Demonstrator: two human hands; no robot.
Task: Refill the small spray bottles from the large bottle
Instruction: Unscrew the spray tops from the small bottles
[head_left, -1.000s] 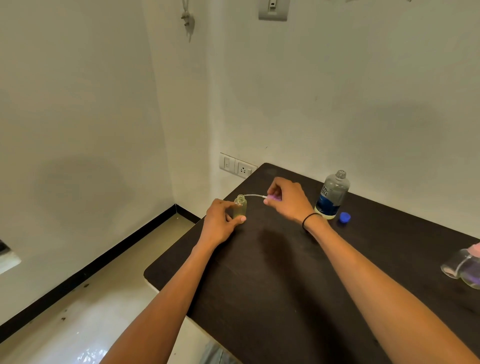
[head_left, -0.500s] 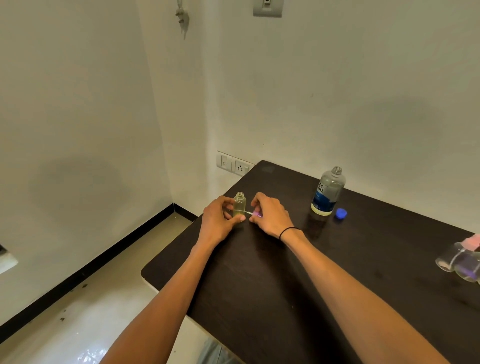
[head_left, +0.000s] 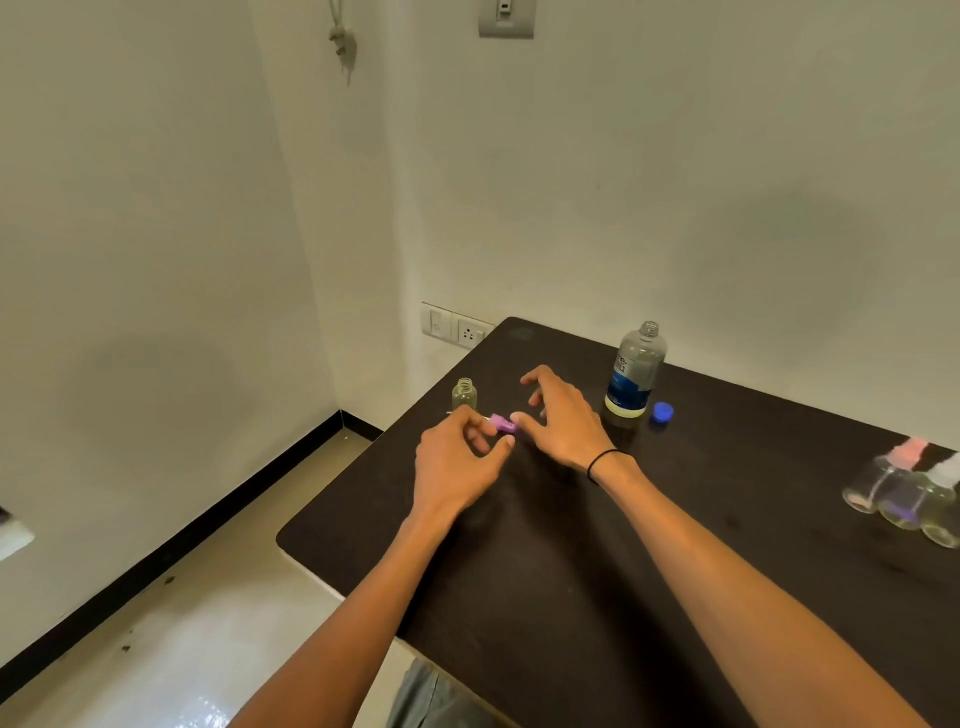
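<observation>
Hands met over the dark table (head_left: 597, 597): the left hand (head_left: 457, 465) pinched the purple spray cap (head_left: 503, 422), the right hand (head_left: 563, 415) hovered spread, holding nothing. Beyond stood the uncapped small spray bottle (head_left: 464, 395), light and tippy, best gripped round its body; farther right, the open large bottle (head_left: 635, 370), likely heavier.

A dark tabletop (head_left: 597, 571) carries everything. A small uncapped spray bottle (head_left: 464, 395) stands just beyond the left hand (head_left: 457, 462), which pinches the purple spray head (head_left: 503, 423). Past the right hand (head_left: 563, 415) stand the uncapped large bottle (head_left: 635, 371) and its blue cap (head_left: 663, 411), while more small spray bottles (head_left: 904, 493) lie far to the right.
</observation>
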